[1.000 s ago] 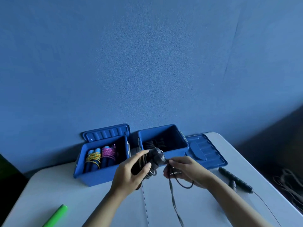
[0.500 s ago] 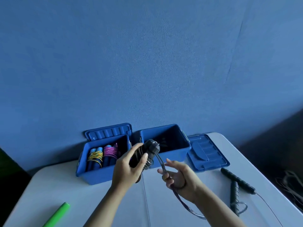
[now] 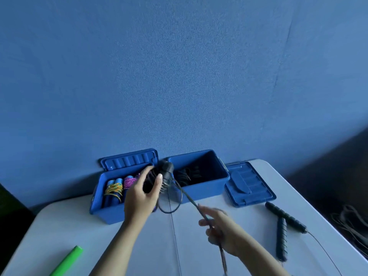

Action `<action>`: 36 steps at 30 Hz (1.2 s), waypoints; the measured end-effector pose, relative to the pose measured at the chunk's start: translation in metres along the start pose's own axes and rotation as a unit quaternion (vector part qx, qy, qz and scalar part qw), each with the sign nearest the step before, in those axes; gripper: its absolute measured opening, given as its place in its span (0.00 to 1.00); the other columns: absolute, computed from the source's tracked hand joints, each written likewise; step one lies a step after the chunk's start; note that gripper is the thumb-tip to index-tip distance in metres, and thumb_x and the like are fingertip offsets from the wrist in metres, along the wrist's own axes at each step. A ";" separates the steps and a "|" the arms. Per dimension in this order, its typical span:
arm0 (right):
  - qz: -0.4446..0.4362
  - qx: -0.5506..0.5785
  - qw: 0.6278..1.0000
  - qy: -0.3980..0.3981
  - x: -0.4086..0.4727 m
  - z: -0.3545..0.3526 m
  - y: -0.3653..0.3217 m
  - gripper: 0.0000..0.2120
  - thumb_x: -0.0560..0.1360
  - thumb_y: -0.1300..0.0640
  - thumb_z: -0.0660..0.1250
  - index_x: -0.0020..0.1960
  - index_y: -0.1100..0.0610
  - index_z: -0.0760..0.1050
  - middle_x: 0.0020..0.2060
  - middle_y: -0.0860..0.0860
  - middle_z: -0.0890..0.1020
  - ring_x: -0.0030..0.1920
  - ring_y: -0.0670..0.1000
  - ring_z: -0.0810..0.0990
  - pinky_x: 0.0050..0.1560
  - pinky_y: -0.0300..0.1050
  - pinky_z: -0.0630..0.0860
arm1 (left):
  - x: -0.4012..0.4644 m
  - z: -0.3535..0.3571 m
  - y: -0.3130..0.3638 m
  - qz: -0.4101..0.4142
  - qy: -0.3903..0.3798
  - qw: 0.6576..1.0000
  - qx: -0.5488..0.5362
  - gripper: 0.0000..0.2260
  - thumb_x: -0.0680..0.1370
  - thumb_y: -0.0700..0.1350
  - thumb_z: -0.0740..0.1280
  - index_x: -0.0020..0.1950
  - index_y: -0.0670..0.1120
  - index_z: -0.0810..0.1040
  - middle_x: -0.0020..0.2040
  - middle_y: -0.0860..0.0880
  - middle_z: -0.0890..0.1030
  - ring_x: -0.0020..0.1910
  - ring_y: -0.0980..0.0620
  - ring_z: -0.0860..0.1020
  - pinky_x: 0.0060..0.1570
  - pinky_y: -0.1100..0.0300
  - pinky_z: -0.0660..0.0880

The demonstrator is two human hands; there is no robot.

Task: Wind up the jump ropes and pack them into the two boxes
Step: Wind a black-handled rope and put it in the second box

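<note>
The left hand has its fingers and thumb curled round a black handle bundle already wrapped in rope, held up over the gap between the two boxes. From the bundle a cord runs down and right to the right hand, whose fingers close round it; the hand is blurred, so the exact grip is hard to tell. A loose loop of the cord hangs just below the left thumb, and the tail drops past the right wrist toward the near table edge.

Behind the left fingers sits the left box, open, its lid propped up at the back; inside lie blue-handled ropes, one wound in yellow and one in pink. Beyond the right hand is the right box, open, with dark rope inside, and its lid flat just to its right.

Right of the right hand, apart from it, a second black rope lies on the table, its two handles in a V. Near the left forearm, at the near left edge, lies a green stick.
</note>
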State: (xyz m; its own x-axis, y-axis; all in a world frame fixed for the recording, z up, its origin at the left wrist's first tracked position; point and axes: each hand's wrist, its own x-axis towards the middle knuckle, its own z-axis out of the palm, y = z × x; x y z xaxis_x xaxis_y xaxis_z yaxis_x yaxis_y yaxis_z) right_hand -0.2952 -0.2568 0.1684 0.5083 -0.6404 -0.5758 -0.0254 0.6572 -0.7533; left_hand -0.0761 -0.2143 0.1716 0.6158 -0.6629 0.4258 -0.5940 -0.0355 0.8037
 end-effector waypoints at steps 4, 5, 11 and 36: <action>-0.152 -0.159 0.974 0.049 -0.003 0.005 0.005 0.10 0.77 0.56 0.64 0.41 0.62 0.76 0.24 0.48 0.68 0.22 0.45 0.59 0.22 0.35 0.55 | 0.004 -0.005 -0.013 0.015 0.003 0.997 0.078 0.22 0.72 0.67 0.62 0.60 0.57 0.76 0.45 0.56 0.82 0.48 0.53 0.80 0.46 0.56 0.78; -0.177 -0.194 0.962 0.072 -0.004 0.006 0.005 0.10 0.77 0.58 0.64 0.40 0.62 0.77 0.24 0.49 0.69 0.21 0.47 0.60 0.22 0.36 0.57 | 0.003 -0.006 -0.013 0.026 0.000 0.995 0.091 0.23 0.71 0.68 0.60 0.60 0.57 0.76 0.46 0.57 0.82 0.49 0.53 0.79 0.47 0.55 0.78; -0.251 -0.337 0.891 0.170 -0.003 0.002 0.011 0.10 0.74 0.66 0.63 0.35 0.59 0.75 0.29 0.54 0.79 0.28 0.51 0.80 0.29 0.38 0.76 | -0.006 -0.002 -0.011 0.013 -0.003 0.992 0.122 0.18 0.72 0.65 0.64 0.58 0.59 0.77 0.46 0.57 0.81 0.48 0.50 0.80 0.42 0.57 0.77; -0.233 -0.496 0.827 0.128 0.030 -0.027 -0.019 0.12 0.77 0.63 0.61 0.52 0.48 0.76 0.42 0.50 0.82 0.32 0.47 0.81 0.36 0.40 0.80 | -0.025 0.023 0.021 -0.027 -0.118 0.988 -0.101 0.06 0.77 0.45 0.68 0.53 0.52 0.80 0.28 0.59 0.78 0.28 0.63 0.74 0.32 0.72 0.69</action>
State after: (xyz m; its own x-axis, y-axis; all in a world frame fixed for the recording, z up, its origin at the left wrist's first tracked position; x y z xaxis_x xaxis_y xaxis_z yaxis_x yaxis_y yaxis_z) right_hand -0.3032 -0.2994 0.1573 0.4663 -0.8786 -0.1028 -0.6359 -0.2522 -0.7294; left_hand -0.1161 -0.2158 0.1684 0.4920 -0.8204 0.2914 -0.4339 0.0591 0.8990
